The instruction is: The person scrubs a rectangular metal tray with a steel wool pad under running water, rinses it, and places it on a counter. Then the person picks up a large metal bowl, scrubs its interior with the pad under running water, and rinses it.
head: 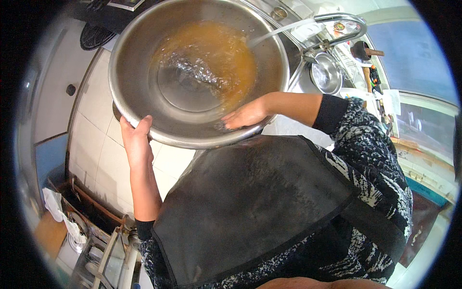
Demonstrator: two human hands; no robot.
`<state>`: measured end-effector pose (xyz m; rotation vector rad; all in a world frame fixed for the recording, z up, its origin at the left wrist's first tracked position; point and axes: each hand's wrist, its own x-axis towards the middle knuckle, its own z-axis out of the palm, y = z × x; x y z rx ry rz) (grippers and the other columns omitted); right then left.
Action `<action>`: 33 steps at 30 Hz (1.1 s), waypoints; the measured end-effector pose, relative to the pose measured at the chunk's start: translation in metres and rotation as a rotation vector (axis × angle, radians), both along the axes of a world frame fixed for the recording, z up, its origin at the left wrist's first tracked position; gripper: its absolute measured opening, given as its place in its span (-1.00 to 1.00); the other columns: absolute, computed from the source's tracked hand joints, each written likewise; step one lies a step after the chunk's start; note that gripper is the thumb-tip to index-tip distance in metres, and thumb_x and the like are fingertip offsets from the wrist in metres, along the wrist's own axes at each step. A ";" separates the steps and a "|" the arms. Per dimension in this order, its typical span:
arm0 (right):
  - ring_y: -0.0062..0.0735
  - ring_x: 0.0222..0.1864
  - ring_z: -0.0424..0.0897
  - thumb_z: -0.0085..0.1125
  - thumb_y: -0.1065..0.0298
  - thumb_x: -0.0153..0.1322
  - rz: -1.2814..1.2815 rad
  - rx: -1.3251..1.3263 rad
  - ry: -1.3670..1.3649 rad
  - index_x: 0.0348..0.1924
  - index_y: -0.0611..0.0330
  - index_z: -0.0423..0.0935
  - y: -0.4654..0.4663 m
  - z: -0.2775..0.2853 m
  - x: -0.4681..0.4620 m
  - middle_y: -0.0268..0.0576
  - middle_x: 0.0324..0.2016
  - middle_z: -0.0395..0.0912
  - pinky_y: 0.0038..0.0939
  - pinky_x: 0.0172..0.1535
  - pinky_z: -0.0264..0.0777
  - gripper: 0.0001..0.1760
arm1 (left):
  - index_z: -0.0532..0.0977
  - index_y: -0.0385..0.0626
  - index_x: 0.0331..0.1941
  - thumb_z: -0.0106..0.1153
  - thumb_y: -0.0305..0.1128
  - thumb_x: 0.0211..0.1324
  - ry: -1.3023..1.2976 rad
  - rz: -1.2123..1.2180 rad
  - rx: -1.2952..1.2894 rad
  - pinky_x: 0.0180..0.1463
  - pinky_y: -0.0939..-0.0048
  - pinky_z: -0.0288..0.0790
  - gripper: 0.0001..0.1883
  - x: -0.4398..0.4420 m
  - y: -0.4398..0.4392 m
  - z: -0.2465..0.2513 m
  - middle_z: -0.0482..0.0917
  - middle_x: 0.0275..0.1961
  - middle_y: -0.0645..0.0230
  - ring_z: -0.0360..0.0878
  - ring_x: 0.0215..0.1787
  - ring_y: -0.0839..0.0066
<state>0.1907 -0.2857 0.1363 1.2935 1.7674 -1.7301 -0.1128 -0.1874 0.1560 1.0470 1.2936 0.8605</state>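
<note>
A large stainless steel basin (135, 72) fills the upper middle of the view, tilted, with brownish water (231, 61) swirling inside. Water pours into it from a curved chrome faucet (355, 27) at the upper right. My left hand (139, 141) grips the near left rim, thumb over the top. Inside the basin, my right hand (249, 112) lies flat against the near right wall, fingers stretched out. Something small, dark and grey, perhaps a scouring pad (219, 125), shows at its fingertips; the palm side is hidden.
A smaller steel bowl (326, 74) sits beside the faucet, near a wire rack (343, 59). At the lower left stands a cabinet with a glass door (111, 254). A dark apron (252, 195) covers my front, close to the basin's rim. Pale floor tiles (97, 119) show at left.
</note>
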 end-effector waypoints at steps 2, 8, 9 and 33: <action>-0.01 0.50 0.09 -0.24 -0.09 0.56 -0.002 -0.033 0.067 0.45 0.28 0.16 0.002 -0.009 -0.001 0.06 0.49 0.07 -0.12 0.50 -0.07 -0.25 | 0.29 -0.29 0.15 0.14 -0.51 0.10 0.000 -0.005 -0.012 -0.37 0.52 0.31 -0.49 0.000 0.000 -0.001 0.52 -0.18 0.30 0.42 -0.37 0.62; -0.11 0.56 -0.11 -0.18 0.05 0.53 0.412 0.323 -0.841 0.52 0.11 0.07 0.043 -0.039 0.080 -0.10 0.55 -0.10 -0.02 0.53 -0.28 -0.28 | 0.31 -0.23 0.07 0.14 -0.53 0.09 0.012 -0.013 -0.008 -0.45 0.55 0.27 -0.57 -0.002 -0.004 -0.006 0.50 -0.25 0.38 0.38 -0.45 0.66; -0.12 0.57 -0.14 -0.18 0.06 0.54 0.502 0.369 -0.958 0.52 0.08 0.07 0.053 -0.046 0.088 -0.13 0.56 -0.12 0.01 0.52 -0.29 -0.29 | 0.31 -0.23 0.07 0.14 -0.53 0.09 0.021 -0.020 -0.016 -0.46 0.56 0.27 -0.57 -0.003 -0.003 -0.007 0.49 -0.26 0.38 0.37 -0.46 0.67; -0.09 0.55 -0.09 -0.05 0.21 0.49 -0.053 0.991 -1.301 0.50 0.04 0.14 0.066 -0.050 0.126 -0.12 0.54 -0.09 0.02 0.49 -0.13 -0.30 | 0.31 -0.19 0.11 0.12 -0.50 0.09 0.072 -0.063 -0.045 -0.46 0.54 0.28 -0.54 -0.019 0.004 -0.014 0.51 -0.21 0.35 0.40 -0.41 0.65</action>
